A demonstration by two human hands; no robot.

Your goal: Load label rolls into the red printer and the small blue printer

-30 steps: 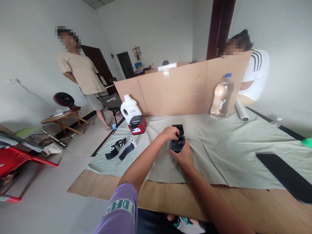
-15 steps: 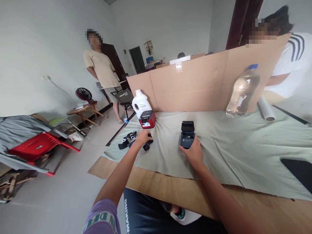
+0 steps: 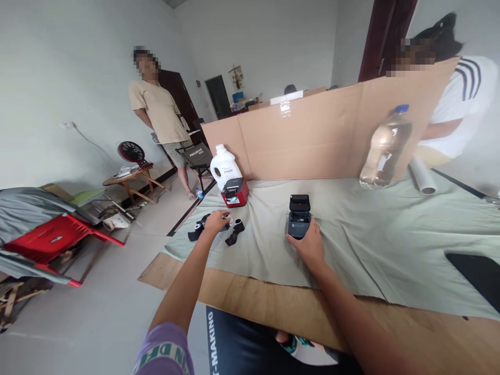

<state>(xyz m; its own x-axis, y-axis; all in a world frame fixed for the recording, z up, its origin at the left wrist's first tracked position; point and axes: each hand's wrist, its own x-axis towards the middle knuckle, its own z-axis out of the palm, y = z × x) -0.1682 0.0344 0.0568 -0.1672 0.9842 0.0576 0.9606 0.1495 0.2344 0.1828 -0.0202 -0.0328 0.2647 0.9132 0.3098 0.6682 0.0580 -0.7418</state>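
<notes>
My right hand (image 3: 308, 240) grips the near right side of a small dark label printer (image 3: 299, 227), which stands on the cloth with its lid (image 3: 300, 202) tipped up. Over on the left, my left hand (image 3: 216, 223) is closed, fingertips pinching a small pale-centred roll (image 3: 226, 217). Part of that roll is hidden by the fingers. Beside it, a black roll with a loose strip (image 3: 235, 232) lies free on the cloth. Another black roll (image 3: 196, 230) rests left of my wrist, partly covered by the hand.
Behind the rolls stand a red-and-black device (image 3: 235, 193) and a white jug (image 3: 225, 165). A cardboard panel (image 3: 300, 138) crosses the back, with a large water bottle (image 3: 386, 148) and white roll (image 3: 423, 176) at right. A dark flat object (image 3: 476, 276) lies far right. Two people are beyond.
My left hand has moved left from the black roll, which now lies uncovered, to a neighbouring roll. My right hand stays on the label printer. The view has shifted slightly.
</notes>
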